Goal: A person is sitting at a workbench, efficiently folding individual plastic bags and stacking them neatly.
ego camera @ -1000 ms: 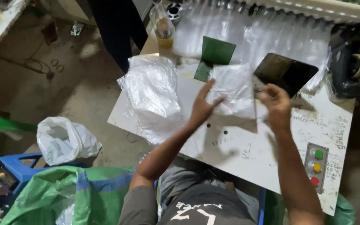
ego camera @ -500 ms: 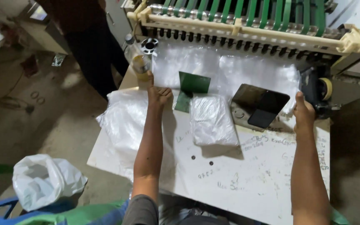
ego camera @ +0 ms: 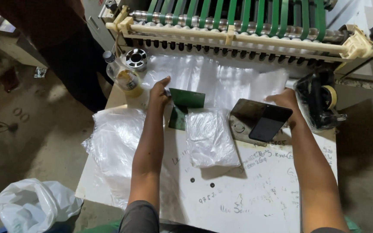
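Two hands are out at the machine's mouth, and I watch both closely. My left hand lies flat with its fingers together, fingertips on the near left edge of the wide clear plastic sheet that spreads out from under the row of green belts and cream rollers. My right hand rests on the sheet's right edge, partly behind the dark flat rectangular device; I cannot tell whether its fingers are spread or curled.

Just beside the left hand stands a dark green flat card, with a folded stack of clear plastic bags below it on the white scribbled tabletop. A glass bottle with yellowish liquid sits near the left wrist, and a black tape dispenser sits close to the right hand.

My worry is the rollers: fingertips this near them could be drawn in if the film feeds. An uneven pull would likely skew or crease the thin sheet. A careless left elbow could tip the bottle onto the loose heap of clear film hanging off the table's left side.
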